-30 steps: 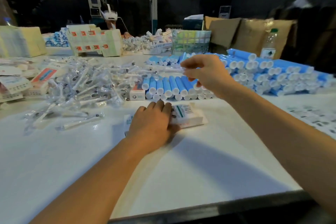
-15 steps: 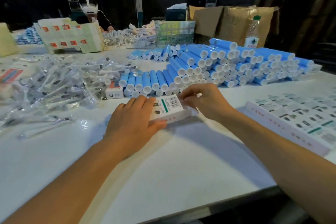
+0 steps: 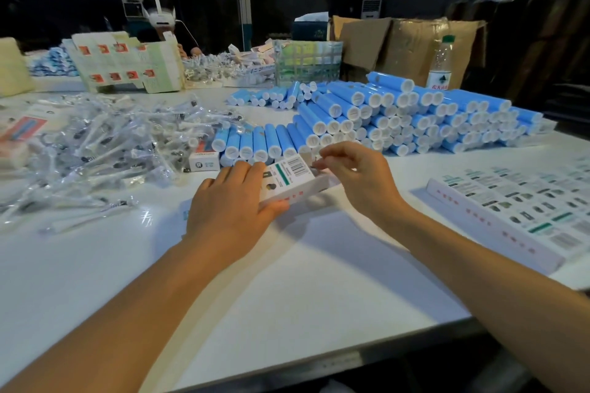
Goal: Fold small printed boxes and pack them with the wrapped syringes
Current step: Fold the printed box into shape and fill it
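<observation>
Printed box (image 3: 292, 180) gripped in left hand (image 3: 231, 204), right hand (image 3: 357, 179) pinching its end.

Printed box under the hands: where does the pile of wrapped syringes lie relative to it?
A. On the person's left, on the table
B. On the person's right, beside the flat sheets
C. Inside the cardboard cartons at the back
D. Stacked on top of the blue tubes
A: the pile of wrapped syringes spreads over the table to the left of the printed box, while the blue tubes lie behind the box.
</observation>
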`<state>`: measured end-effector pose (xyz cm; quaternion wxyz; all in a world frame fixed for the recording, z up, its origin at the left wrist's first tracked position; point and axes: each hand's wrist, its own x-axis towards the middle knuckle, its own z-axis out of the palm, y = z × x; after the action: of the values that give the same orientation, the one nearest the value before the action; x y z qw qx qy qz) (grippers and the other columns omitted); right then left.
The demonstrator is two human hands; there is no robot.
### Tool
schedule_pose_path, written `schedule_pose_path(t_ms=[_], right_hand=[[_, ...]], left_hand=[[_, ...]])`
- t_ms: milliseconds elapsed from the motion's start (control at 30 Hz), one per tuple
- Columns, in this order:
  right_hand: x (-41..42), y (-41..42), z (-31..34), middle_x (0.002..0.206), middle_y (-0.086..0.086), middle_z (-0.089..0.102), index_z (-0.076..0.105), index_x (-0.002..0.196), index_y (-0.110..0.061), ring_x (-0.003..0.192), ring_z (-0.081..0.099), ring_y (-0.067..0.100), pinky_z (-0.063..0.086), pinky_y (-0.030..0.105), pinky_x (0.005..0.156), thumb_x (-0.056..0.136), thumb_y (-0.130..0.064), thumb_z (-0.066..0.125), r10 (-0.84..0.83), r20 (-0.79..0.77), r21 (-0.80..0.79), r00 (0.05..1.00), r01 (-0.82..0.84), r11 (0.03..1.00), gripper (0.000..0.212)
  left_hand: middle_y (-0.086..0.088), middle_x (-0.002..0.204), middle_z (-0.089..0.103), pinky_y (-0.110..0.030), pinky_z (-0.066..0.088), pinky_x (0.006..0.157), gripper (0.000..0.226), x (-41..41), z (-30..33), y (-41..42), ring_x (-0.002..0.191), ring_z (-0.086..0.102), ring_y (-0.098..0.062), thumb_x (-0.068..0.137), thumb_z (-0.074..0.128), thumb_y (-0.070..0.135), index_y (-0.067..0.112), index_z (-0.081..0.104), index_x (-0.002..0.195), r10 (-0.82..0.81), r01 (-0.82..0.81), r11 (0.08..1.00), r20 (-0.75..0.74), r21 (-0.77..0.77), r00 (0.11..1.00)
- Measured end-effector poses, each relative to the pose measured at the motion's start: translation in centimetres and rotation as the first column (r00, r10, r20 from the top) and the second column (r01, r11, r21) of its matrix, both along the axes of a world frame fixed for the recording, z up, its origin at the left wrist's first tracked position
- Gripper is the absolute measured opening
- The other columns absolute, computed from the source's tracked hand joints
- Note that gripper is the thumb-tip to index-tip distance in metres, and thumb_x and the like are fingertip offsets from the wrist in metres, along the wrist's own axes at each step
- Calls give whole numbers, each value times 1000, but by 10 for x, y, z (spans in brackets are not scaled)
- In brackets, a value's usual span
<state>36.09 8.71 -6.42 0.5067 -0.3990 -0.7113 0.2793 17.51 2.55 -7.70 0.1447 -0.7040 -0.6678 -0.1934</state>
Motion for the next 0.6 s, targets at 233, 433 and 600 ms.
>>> schedule_pose_path(t_ms=[233,433,600], right_hand=[[-1,-5,-1,93,-23,69,63,101,-34,98,58,-3,43,13,86,96,-11,48,136,15,-44,991,-136,990,27],[-3,-10,-5,81,-15,63,70,88,-22,71,55,-5,38,6,66,88,-7,61,-174,-6,173,985,172,970,18],[-8,-12,-9,84,-9,67,74,102,-8,80,62,12,50,27,83,88,-8,63,-144,24,50,989,143,988,18]], left_hand=[[3,132,42,-35,35,86,68,-2,1,-1,118,40,-19,86,37,62,22,31,141,39,-40,999,46,23,998],[0,129,44,-36,36,84,67,-3,0,2,116,42,-22,87,38,63,20,33,138,74,-77,995,59,58,996],[0,129,43,-36,36,85,68,-5,-2,2,116,42,-22,87,35,63,19,32,138,80,-81,996,23,48,997]])
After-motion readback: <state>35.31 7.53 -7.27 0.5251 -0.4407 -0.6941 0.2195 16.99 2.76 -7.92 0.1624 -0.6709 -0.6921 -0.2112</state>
